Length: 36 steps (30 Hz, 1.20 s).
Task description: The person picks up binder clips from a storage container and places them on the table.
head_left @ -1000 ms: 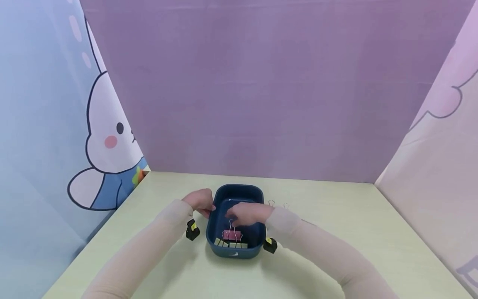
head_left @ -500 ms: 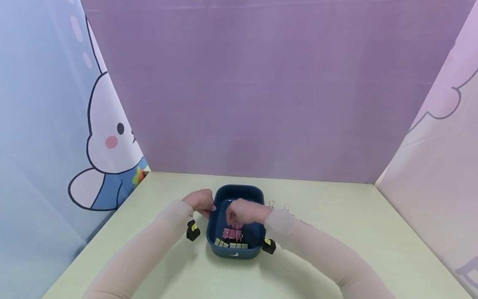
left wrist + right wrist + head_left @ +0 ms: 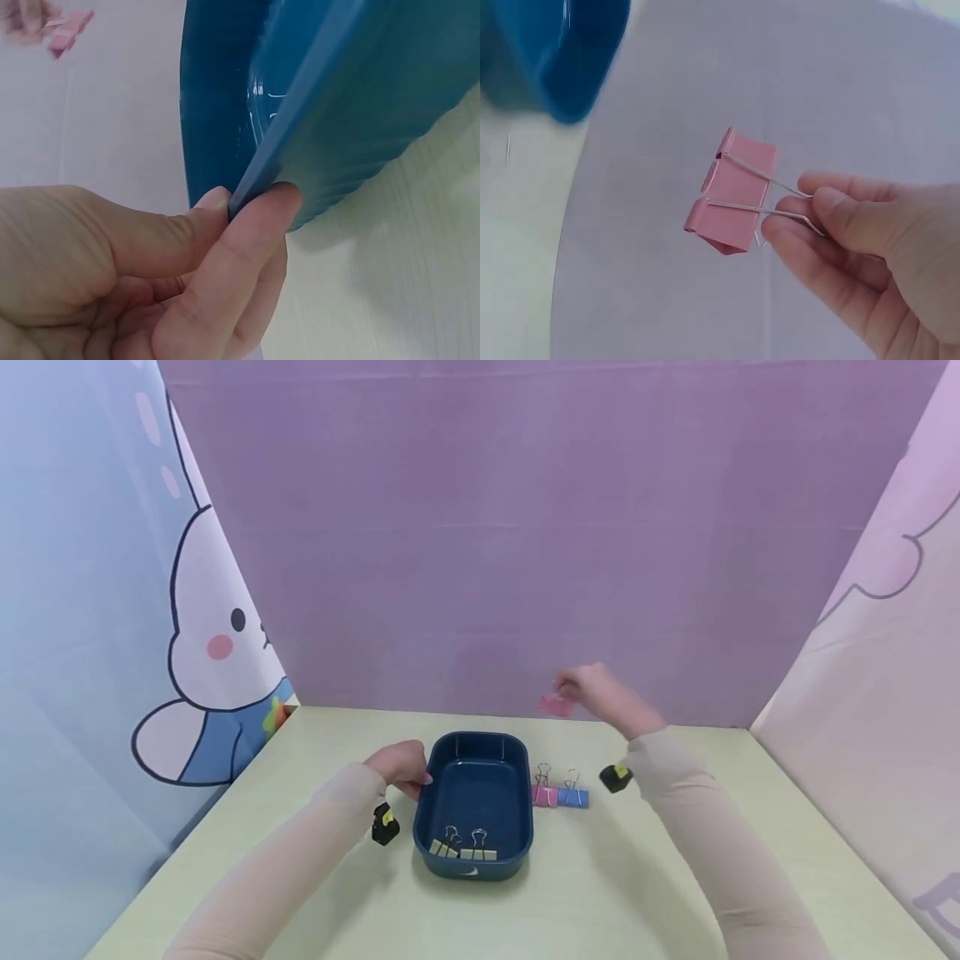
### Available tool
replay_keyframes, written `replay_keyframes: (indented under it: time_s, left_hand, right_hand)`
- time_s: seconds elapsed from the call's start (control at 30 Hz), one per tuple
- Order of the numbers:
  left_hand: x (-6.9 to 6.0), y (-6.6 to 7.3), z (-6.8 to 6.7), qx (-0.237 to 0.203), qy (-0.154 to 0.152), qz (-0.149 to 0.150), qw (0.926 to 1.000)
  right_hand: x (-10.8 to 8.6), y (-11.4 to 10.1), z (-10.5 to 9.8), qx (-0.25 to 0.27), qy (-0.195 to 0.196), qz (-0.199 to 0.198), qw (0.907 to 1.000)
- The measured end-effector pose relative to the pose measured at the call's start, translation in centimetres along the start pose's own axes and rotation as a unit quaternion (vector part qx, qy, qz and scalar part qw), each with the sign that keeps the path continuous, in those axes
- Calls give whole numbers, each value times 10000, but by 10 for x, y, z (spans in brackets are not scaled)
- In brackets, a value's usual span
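Note:
A dark blue tray (image 3: 480,793) stands on the table, its left rim pinched between the thumb and fingers of my left hand (image 3: 401,764). In the left wrist view the left hand (image 3: 210,270) grips that thin edge (image 3: 259,169). My right hand (image 3: 596,689) is raised beyond the tray's far right corner, pinching a pink binder clip (image 3: 556,705) by its wire handle. The right wrist view shows the pink binder clip (image 3: 739,187) hanging from the fingertips of the right hand (image 3: 862,232). Two pale yellow binder clips (image 3: 478,853) lie at the tray's near end.
Just right of the tray, a pink binder clip (image 3: 545,796) and a blue binder clip (image 3: 573,797) stand side by side on the pale table (image 3: 645,843). A purple backdrop (image 3: 525,568) rises behind the table's far edge.
My right hand has lifted the pink binder clip out of the tray and moved up, away and right. The two clips beside the tray have come into full view. My left hand stays put.

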State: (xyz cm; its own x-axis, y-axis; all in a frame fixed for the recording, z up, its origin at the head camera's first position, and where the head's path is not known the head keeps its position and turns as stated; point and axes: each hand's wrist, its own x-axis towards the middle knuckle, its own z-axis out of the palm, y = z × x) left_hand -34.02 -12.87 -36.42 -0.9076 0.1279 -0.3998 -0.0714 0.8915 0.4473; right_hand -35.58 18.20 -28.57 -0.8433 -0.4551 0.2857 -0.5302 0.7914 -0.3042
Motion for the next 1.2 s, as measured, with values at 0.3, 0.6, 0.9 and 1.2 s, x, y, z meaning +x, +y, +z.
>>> replay_keyframes:
  time_s: [0.3,0.6,0.9,1.2]
  left_hand:
    - [5,-4,1,36,73,47,10000]
    - [3,-5,0,-44,60,15,10000]
    - [5,-5,0,34,69,29,10000]
    - [4,-5,-1,25,87,55,9999]
  right_hand:
    - [-40,68,2,621,-631,941,9916]
    - [-57,85,44,1610,-2156,1490,9515]
    - [-60,85,57,1428,-2402,1389,9501]
    - [-60,87,62,1419,-2473,1369,9487]
